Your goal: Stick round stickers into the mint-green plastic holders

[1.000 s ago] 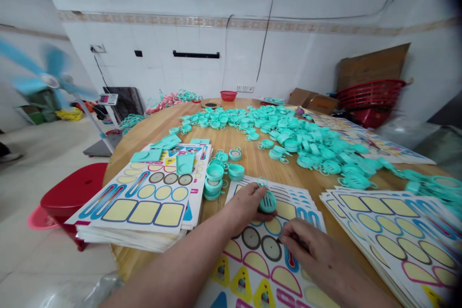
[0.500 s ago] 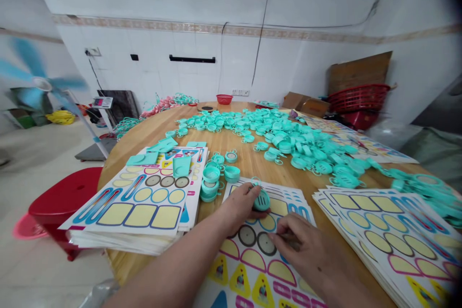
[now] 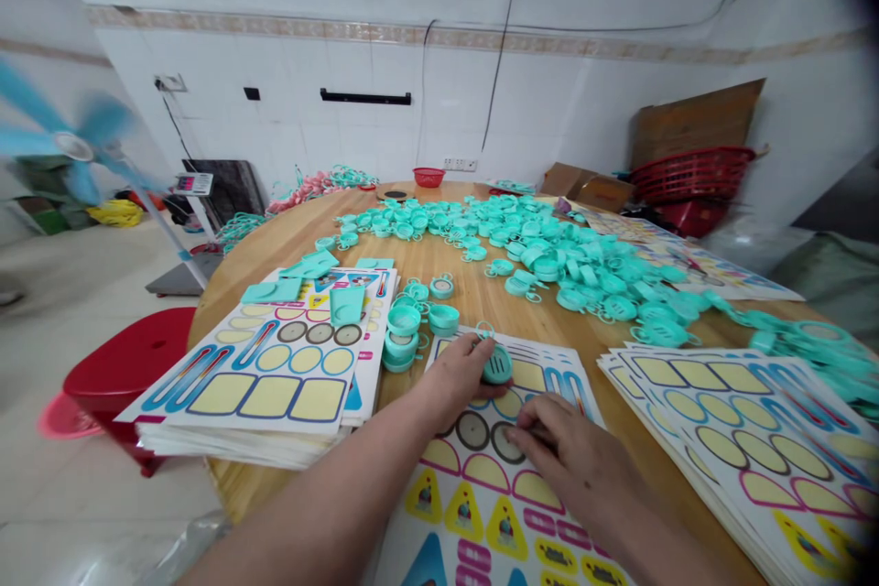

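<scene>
My left hand [image 3: 461, 377] is closed on a small round turquoise plastic case [image 3: 497, 364] with slots in its face and a ring loop on top. It holds the case just above a printed sticker sheet [image 3: 446, 453]. Thumb and fingers pinched together, my right hand [image 3: 573, 453] is at the right edge of a round grey-rimmed sticker [image 3: 506, 441] on that sheet. What lies between those fingertips is hidden. Left of the sheet, several similar turquoise cases [image 3: 403, 320] stand stacked beside a round case with a pale disc [image 3: 441, 287].
A stack of sticker sheets [image 3: 240, 435] with flat turquoise pieces [image 3: 347, 304] on it lies left; another stack [image 3: 728, 412] lies right. A large heap of turquoise parts [image 3: 549, 247] spreads across the round wooden table [image 3: 302, 220]. A red stool [image 3: 116, 357] and a spinning fan [image 3: 72, 146] stand left.
The camera view has shifted slightly. My right hand's fingertips have moved a little left, onto the round sticker's edge. My left hand keeps holding the turquoise case.
</scene>
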Motion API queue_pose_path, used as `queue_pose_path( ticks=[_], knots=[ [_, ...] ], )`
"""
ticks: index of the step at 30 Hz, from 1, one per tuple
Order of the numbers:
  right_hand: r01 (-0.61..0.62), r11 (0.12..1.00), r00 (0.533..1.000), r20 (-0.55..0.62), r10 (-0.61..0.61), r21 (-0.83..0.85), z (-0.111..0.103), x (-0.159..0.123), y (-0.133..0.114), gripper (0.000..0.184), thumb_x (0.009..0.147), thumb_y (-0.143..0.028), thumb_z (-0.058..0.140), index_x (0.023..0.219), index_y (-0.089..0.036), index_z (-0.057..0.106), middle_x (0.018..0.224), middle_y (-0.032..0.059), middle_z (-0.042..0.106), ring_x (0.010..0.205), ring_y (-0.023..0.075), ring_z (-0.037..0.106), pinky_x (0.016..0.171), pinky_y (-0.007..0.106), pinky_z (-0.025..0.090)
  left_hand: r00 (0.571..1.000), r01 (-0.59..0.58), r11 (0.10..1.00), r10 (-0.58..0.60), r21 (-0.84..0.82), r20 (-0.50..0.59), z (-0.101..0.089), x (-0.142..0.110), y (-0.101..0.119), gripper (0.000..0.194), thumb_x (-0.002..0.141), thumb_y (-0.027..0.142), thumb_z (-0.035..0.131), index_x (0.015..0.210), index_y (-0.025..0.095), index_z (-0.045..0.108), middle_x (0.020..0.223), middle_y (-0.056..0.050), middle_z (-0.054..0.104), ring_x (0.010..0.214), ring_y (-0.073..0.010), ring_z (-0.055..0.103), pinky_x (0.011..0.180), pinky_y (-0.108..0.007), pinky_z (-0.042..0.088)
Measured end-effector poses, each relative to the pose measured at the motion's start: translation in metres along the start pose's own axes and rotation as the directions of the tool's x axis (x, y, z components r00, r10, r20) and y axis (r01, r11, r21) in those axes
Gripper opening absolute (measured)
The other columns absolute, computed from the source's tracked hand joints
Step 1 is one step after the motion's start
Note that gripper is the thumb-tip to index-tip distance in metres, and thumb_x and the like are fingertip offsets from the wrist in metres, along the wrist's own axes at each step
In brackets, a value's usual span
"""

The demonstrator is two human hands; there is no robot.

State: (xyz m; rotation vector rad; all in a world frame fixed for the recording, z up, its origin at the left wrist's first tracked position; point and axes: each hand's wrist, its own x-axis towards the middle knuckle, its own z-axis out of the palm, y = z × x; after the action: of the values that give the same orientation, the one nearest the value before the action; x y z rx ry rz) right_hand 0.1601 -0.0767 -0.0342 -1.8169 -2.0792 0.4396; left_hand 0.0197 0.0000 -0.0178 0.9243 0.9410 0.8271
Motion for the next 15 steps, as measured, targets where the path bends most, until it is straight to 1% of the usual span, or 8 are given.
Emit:
queue_pose_path(
  ticks=[2,6,7,13,15],
  knots=[
    [-0.024,0.999,1.0,0.012,0.024,0.021,-0.0009,0.0009,0.001,0.012,0.085,-0.029,0.049,0.075,-0.023,0.051,0.08,-0.0015,0.059,0.071,0.0162,0.057,0.058,0.027,0.039,1.0,-0.009,1.0,0.009,-0.005,-0.002,0.0003,0.0002,-0.0007,0.013,0.086,0.027,0.049,0.081,0.016,0.049,0.08,-0.002,0.053,0.068,-0.0132,0.059,0.076,-0.037,0.052],
    [-0.003,1.0,0.998,-0.064,0.002,-0.01,-0.0005,0.0006,0.0083,0.016,0.088,-0.026,0.041,0.076,-0.023,0.05,0.078,0.0003,0.057,0.072,0.0176,0.054,0.06,0.029,0.038,1.0,-0.019,1.0,0.019,-0.008,-0.006,0.0001,0.0011,-0.0027,0.012,0.085,0.027,0.049,0.082,0.016,0.05,0.081,-0.004,0.054,0.071,-0.0148,0.06,0.075,-0.036,0.053],
    [0.003,1.0,0.998,-0.068,-0.004,-0.014,-0.0004,0.0002,0.0092,0.016,0.088,-0.025,0.041,0.076,-0.023,0.05,0.078,0.0003,0.056,0.073,0.0179,0.054,0.06,0.029,0.038,1.0,-0.019,1.0,0.019,-0.005,-0.009,0.0,0.0011,-0.0028,0.012,0.085,0.027,0.049,0.082,0.016,0.05,0.081,-0.004,0.054,0.071,-0.0151,0.06,0.075,-0.036,0.053],
    [-0.033,0.999,0.999,0.025,0.033,0.015,-0.0027,0.001,0.0055,0.015,0.088,-0.027,0.041,0.076,-0.023,0.049,0.078,0.0,0.056,0.073,0.0178,0.055,0.06,0.028,0.038,1.0,-0.025,1.0,0.025,0.017,-0.009,-0.0005,0.0,-0.0014,0.012,0.085,0.028,0.05,0.083,0.016,0.05,0.083,-0.004,0.055,0.073,-0.0165,0.06,0.073,-0.036,0.053],
    [-0.034,0.999,0.999,0.029,0.034,0.019,-0.0025,0.0017,0.0055,0.015,0.088,-0.027,0.04,0.076,-0.023,0.049,0.078,0.0,0.056,0.073,0.0179,0.055,0.06,0.029,0.038,1.0,-0.022,0.999,0.022,0.029,-0.003,-0.0008,-0.0002,-0.0019,0.013,0.084,0.029,0.05,0.083,0.016,0.05,0.084,-0.004,0.054,0.073,-0.0161,0.06,0.073,-0.036,0.053]
  ],
)
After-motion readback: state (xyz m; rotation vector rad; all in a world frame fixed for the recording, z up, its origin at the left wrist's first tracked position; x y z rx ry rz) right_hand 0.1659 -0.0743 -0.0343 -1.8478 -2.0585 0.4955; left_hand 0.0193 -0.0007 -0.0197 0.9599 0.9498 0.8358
